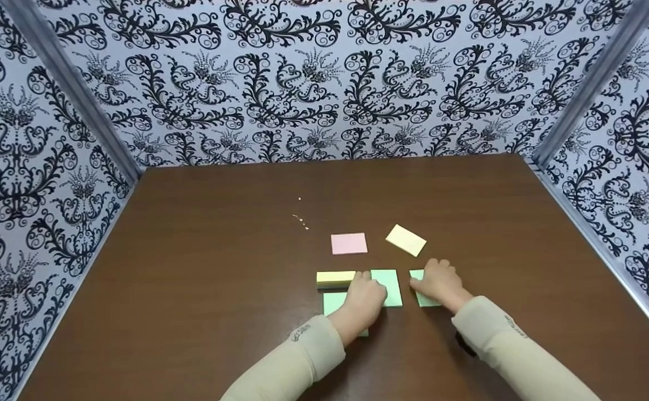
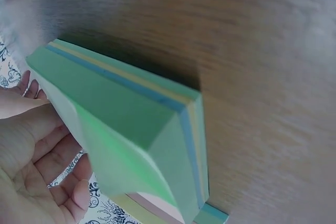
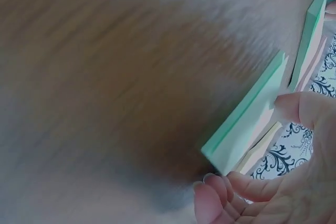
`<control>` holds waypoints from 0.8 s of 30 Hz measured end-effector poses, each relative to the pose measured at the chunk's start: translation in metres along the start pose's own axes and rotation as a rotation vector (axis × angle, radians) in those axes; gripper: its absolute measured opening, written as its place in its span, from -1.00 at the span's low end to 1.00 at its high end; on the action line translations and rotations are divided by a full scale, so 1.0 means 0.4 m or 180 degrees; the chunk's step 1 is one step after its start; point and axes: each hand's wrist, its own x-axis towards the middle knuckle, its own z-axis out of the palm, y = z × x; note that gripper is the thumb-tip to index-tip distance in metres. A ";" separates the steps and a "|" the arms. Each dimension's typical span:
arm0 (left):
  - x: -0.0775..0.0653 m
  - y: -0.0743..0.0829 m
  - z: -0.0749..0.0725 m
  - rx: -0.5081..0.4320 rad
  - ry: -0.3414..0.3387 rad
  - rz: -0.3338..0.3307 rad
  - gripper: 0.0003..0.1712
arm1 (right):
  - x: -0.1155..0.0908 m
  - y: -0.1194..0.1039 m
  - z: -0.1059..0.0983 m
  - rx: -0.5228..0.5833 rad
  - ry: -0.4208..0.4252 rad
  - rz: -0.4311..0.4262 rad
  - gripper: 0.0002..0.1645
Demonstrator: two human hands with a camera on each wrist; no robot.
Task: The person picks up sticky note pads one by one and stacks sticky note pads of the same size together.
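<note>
In the head view my left hand (image 1: 364, 298) has curled fingers at the left edge of a green sticky note pad (image 1: 392, 287). The right wrist view shows its fingertips (image 3: 330, 9) at that pad's end. My right hand (image 1: 440, 283) holds another green sticky note pad (image 1: 426, 295) just to the right, thumb at one edge and fingers at a corner (image 3: 247, 129). Under my left wrist lies a thick green block of notes (image 1: 333, 302), with blue and yellow layers showing in its side (image 2: 121, 93). A yellow-topped block (image 1: 335, 279) sits behind it, beside my left fingers.
Farther back on the brown table (image 1: 219, 239) lie a pink note pad (image 1: 349, 244) and a tilted pale yellow pad (image 1: 406, 240). Small pale specks (image 1: 300, 221) are on the tabletop. Patterned walls (image 1: 313, 83) enclose the back and sides.
</note>
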 end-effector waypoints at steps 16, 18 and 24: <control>-0.005 0.004 0.014 0.0197 0.0119 -0.0059 -0.91 | 0.013 -0.051 -0.003 0.0626 -0.0289 0.0084 -0.48; -0.005 0.005 0.014 0.0182 0.0114 -0.0076 -0.90 | 0.015 -0.064 0.003 0.0689 -0.0303 0.0079 -0.60; -0.004 0.008 0.010 0.0190 0.0016 -0.0128 -0.88 | 0.025 -0.096 0.022 0.0695 -0.0197 0.0087 -0.62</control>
